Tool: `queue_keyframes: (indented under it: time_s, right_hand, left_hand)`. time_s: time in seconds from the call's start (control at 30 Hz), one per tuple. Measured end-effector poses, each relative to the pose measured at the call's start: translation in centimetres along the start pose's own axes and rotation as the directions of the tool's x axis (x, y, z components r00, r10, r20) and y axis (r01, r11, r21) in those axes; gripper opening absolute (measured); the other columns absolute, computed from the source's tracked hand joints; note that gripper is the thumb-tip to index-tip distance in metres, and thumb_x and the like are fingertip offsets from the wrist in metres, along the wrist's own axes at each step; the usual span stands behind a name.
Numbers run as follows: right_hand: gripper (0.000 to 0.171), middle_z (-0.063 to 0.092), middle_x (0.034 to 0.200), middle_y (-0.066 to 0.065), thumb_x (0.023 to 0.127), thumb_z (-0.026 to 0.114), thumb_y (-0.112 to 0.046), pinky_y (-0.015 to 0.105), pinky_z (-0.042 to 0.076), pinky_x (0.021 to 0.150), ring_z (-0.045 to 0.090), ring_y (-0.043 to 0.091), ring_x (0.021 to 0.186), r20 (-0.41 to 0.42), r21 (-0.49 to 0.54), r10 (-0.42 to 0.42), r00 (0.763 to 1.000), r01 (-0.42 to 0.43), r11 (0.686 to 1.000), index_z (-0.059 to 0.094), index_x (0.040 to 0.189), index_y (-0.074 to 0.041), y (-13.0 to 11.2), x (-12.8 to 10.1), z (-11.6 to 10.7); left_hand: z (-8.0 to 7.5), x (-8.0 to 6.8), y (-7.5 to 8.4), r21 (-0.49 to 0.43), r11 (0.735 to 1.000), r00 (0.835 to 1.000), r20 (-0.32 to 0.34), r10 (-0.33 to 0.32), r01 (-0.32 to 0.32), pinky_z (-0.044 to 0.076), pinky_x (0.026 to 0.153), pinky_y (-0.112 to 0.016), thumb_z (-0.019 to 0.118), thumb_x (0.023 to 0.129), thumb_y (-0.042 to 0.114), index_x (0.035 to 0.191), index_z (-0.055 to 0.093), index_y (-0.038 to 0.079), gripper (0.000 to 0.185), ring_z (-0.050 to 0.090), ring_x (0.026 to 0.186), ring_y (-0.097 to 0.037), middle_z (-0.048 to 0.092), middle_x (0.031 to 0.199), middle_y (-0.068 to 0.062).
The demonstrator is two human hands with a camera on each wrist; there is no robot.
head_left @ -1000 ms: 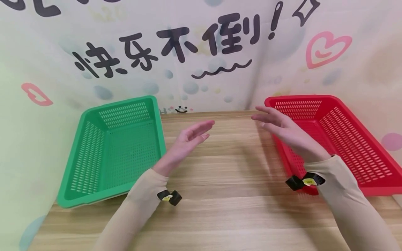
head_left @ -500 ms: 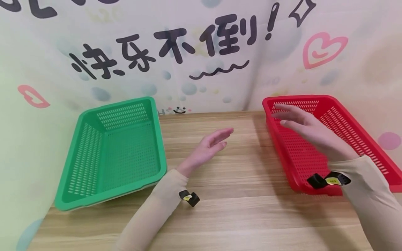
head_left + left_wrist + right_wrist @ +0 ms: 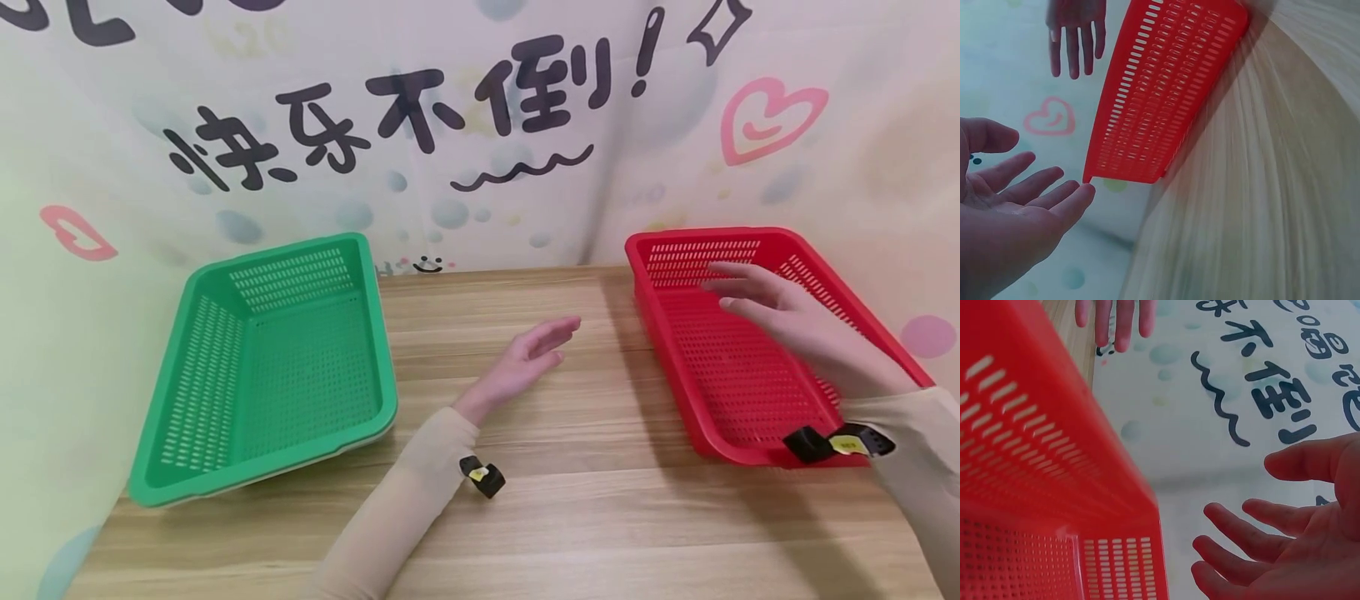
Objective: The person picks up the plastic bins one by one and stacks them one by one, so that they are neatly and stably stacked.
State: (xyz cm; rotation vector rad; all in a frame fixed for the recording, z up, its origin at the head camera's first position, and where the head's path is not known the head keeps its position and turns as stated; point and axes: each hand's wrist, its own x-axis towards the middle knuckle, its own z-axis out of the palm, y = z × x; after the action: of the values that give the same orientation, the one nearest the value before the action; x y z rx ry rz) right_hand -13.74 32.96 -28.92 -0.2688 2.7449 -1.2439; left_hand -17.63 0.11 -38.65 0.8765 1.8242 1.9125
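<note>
My right hand (image 3: 787, 312) hovers above the red basket (image 3: 667, 350), fingers loosely extended and nothing in them. In the right wrist view that hand (image 3: 1291, 531) is beside the rim of the red basket (image 3: 1141, 481), apart from it. Over the wooden table between the two baskets, my left hand (image 3: 521, 358) is held up with its fingers stretched toward the right, also holding nothing. The left wrist view shows the left hand (image 3: 1022, 200) with spread, relaxed fingers and the red basket (image 3: 1160, 87) beyond. At the left stands a green basket (image 3: 386, 367); no items show in either basket.
Both baskets stand on a wood-grain table (image 3: 570, 517). A white printed cloth (image 3: 517, 225) with dark lettering and pink hearts rises behind the table. Black cameras (image 3: 483, 475) are worn on both wrists.
Both hands have moved to the right and slightly down. My right hand has passed from the red basket's left edge to over its inside. The baskets have not moved.
</note>
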Motion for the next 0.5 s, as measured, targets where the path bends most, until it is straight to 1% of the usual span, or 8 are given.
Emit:
queue_keyframes:
  time_s: [0.07,0.13,0.2,0.23,0.33,0.4,0.43,0.5]
  right_hand:
    - [0.054,0.048,0.129,-0.011,0.1,0.053,-0.023,0.012,0.046,0.077,0.047,-0.002,0.109,-0.001,-0.006,0.013,1.0,-0.013,1.0,0.032,0.15,-0.013,0.6,-0.2,-0.5]
    - [0.055,0.046,0.127,-0.014,0.1,0.053,-0.024,0.011,0.045,0.077,0.047,-0.003,0.108,-0.011,-0.026,0.045,0.999,-0.046,0.999,0.032,0.15,-0.013,1.0,-0.5,-0.9]
    - [0.056,0.045,0.125,-0.016,0.101,0.052,-0.025,0.01,0.044,0.076,0.047,-0.005,0.106,-0.016,-0.049,0.063,0.998,-0.064,0.997,0.03,0.15,-0.012,1.6,-0.7,-1.4]
    - [0.056,0.045,0.124,-0.018,0.101,0.052,-0.026,0.009,0.043,0.075,0.045,-0.007,0.105,-0.017,-0.063,0.07,0.997,-0.071,0.995,0.029,0.15,-0.011,1.9,-0.7,-1.6]
    - [0.058,0.045,0.118,-0.022,0.1,0.054,-0.026,0.014,0.048,0.072,0.045,-0.01,0.101,-0.025,-0.089,0.085,0.996,-0.086,0.992,0.029,0.15,-0.009,2.7,-1.0,-2.2]
    - [0.062,0.046,0.121,-0.017,0.099,0.056,-0.025,0.02,0.053,0.071,0.046,-0.012,0.097,-0.017,-0.092,0.098,0.995,-0.099,0.991,0.027,0.151,-0.009,3.4,-1.1,-2.7]
    - [0.064,0.046,0.125,-0.011,0.098,0.057,-0.025,0.022,0.054,0.07,0.045,-0.011,0.097,-0.01,-0.095,0.107,0.994,-0.107,0.99,0.026,0.151,-0.008,3.7,-1.3,-2.9]
    - [0.066,0.044,0.131,0.001,0.098,0.058,-0.025,0.027,0.056,0.069,0.048,-0.011,0.092,-0.002,-0.093,0.136,0.991,-0.135,0.986,0.024,0.152,-0.008,4.4,-1.6,-3.4]
  left_hand:
    - [0.4,0.3,-0.2,-0.01,1.0,1.0,-0.002,-0.008,0.008,0.035,0.108,-0.038,0.044,0.095,-0.01,0.144,0.035,-0.008,0.049,0.037,0.136,-0.029,0.036,0.148,-0.023]
    - [0.8,0.5,-0.3,-0.022,1.0,1.0,0.002,-0.015,0.015,0.036,0.107,-0.036,0.044,0.095,-0.01,0.145,0.035,-0.007,0.05,0.037,0.136,-0.029,0.035,0.149,-0.023]
    - [1.2,0.7,-0.5,-0.04,0.999,1.0,0.006,-0.025,0.025,0.036,0.108,-0.037,0.044,0.096,-0.01,0.145,0.034,-0.006,0.051,0.036,0.136,-0.029,0.034,0.149,-0.022]
    - [1.4,0.8,-0.6,-0.043,0.999,1.0,0.007,-0.03,0.031,0.036,0.107,-0.036,0.044,0.096,-0.01,0.146,0.034,-0.006,0.051,0.036,0.136,-0.028,0.035,0.15,-0.021]
    - [2.1,1.1,-0.9,-0.057,0.998,0.999,0.013,-0.038,0.038,0.035,0.108,-0.039,0.043,0.096,-0.01,0.146,0.033,-0.005,0.052,0.036,0.136,-0.028,0.034,0.15,-0.02]
    - [2.5,1.4,-1.0,-0.061,0.997,0.999,0.012,-0.038,0.039,0.035,0.108,-0.039,0.043,0.096,-0.011,0.146,0.034,-0.005,0.052,0.037,0.136,-0.028,0.035,0.15,-0.019]
    - [2.7,1.5,-1.1,-0.064,0.997,0.999,0.012,-0.036,0.037,0.035,0.108,-0.039,0.043,0.096,-0.011,0.146,0.033,-0.005,0.052,0.036,0.136,-0.028,0.034,0.15,-0.019]
    - [3.1,1.9,-1.3,-0.082,0.996,0.999,0.015,-0.029,0.03,0.035,0.108,-0.039,0.043,0.096,-0.01,0.146,0.033,-0.006,0.051,0.036,0.136,-0.029,0.034,0.15,-0.021]
